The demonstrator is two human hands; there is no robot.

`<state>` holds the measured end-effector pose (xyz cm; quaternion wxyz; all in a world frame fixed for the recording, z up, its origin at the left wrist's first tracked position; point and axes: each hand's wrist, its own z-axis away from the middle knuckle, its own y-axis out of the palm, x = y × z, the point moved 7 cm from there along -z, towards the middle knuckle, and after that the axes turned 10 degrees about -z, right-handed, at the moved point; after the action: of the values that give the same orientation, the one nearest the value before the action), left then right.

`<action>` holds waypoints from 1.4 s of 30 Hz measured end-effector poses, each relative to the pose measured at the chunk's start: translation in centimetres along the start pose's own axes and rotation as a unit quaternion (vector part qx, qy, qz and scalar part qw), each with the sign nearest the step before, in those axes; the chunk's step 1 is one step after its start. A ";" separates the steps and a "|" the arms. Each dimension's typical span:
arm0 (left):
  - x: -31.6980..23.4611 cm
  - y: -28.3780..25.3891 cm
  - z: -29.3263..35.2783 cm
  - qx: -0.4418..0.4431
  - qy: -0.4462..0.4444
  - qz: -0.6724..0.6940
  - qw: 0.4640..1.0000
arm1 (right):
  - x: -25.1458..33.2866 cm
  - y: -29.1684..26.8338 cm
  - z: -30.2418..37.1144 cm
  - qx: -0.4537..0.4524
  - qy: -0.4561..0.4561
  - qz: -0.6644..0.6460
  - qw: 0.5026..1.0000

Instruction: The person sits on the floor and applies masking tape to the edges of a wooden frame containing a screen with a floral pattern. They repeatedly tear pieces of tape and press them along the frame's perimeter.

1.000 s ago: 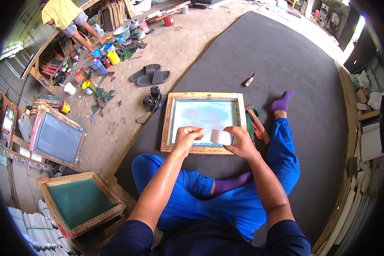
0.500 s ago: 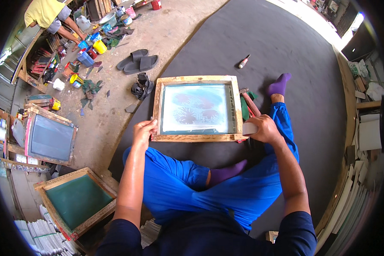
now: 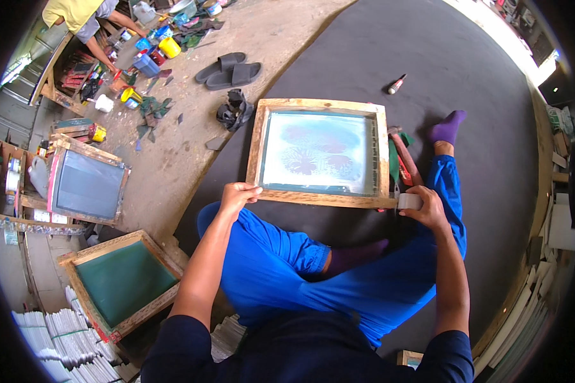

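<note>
A wooden-framed printing screen (image 3: 319,199) rests on the dark surface in front of my crossed legs. Its mesh carries a whitish, plant-like pattern with a blue-green border. My left hand (image 3: 237,196) pinches the near left corner of the frame, thumb on top. By the near right corner, my right hand (image 3: 430,209) grips a roll of whitish tape (image 3: 410,202) between thumb and fingers. Whether a strip runs from the roll to the frame I cannot tell. Just beyond the roll lies a hammer (image 3: 407,156) with a wooden handle, beside a green scrap and a red-handled tool.
A small pointed tool (image 3: 397,83) lies farther out on the dark surface. Black slippers (image 3: 236,73) are on the floor to the left. A green screen (image 3: 124,281) and a grey screen (image 3: 89,185) stand at left. A person in yellow (image 3: 76,16) reaches among paint pots.
The whole view has shifted, so things appear farther right. My right hand has drawn slightly toward me with the tape roll, which shows more plainly. My left hand keeps its hold on the frame.
</note>
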<state>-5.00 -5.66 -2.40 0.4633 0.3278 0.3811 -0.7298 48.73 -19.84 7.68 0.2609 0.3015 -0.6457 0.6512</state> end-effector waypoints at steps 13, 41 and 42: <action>0.4 -0.3 -1.4 0.009 -0.029 -0.028 0.999 | -1.5 0.8 -0.3 0.036 -0.032 0.079 0.996; 3.9 -1.3 -4.8 -0.002 -0.040 -0.096 0.995 | -3.6 2.1 0.7 -0.002 0.039 0.115 0.993; 3.9 -1.3 -4.8 -0.005 -0.036 -0.105 0.994 | -3.6 2.3 0.7 -0.002 0.029 0.141 0.990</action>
<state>-6.95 -2.84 -7.74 0.3991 0.2572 0.3999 -0.7840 49.50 -20.47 3.45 0.1854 0.1878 -0.6751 0.6889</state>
